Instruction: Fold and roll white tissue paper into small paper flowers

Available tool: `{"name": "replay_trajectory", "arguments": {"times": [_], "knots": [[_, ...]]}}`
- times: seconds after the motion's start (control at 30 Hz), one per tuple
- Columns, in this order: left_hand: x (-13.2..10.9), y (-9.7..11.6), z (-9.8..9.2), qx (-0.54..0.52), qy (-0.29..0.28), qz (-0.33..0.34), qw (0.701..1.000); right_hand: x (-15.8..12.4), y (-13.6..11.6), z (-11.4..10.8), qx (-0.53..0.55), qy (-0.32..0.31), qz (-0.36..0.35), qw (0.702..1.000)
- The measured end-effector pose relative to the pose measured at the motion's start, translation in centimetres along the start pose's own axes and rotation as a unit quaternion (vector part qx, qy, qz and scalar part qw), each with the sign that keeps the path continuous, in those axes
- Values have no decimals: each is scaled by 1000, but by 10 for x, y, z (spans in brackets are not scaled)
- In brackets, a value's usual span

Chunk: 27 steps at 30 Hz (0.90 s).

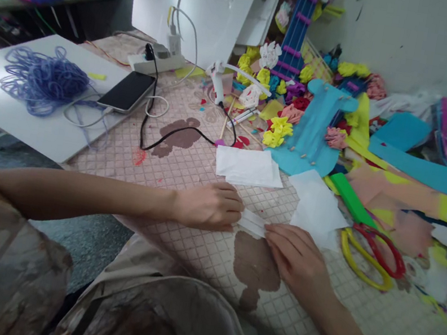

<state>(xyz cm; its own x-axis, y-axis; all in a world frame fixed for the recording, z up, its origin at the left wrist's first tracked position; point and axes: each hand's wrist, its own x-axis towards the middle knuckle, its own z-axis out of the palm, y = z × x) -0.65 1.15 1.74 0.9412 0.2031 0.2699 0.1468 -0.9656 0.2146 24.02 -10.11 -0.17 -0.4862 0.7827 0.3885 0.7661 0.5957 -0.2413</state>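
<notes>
My left hand and my right hand meet over a small folded strip of white tissue paper on the checked tablecloth. Both hands pinch it, the left at its left end, the right at its right end. A stack of white tissue sheets lies just beyond my left hand. Another white sheet lies beyond my right hand.
Scissors with red and yellow handles lie right of my right hand. Coloured paper flowers, blue foam shapes and paper scraps crowd the far right. A phone, black cable, power strip and purple string on a white board sit far left.
</notes>
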Motion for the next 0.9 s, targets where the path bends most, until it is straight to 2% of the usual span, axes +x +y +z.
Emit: {"name": "replay_trajectory", "arguments": {"times": [0.1, 0.27, 0.37, 0.57, 0.77, 0.9], "knots": [[-1, -1, 0, 5, -30, 27, 999, 5, -2, 0, 55, 12, 69, 996], [1, 0, 4, -47, 6, -51, 998, 13, -5, -3, 109, 14, 150, 982], [6, -2, 4, -98, 26, -107, 989, 16, -5, -3, 103, 24, 186, 977], [15, -7, 0, -101, 11, -167, 981, 21, -2, 2, 64, 18, 202, 977], [17, -9, 1, -121, 12, -177, 977, 22, 0, 3, 42, 4, 212, 976], [18, -9, 1, -96, -1, -181, 979, 25, -1, 4, 29, -4, 208, 978]]}}
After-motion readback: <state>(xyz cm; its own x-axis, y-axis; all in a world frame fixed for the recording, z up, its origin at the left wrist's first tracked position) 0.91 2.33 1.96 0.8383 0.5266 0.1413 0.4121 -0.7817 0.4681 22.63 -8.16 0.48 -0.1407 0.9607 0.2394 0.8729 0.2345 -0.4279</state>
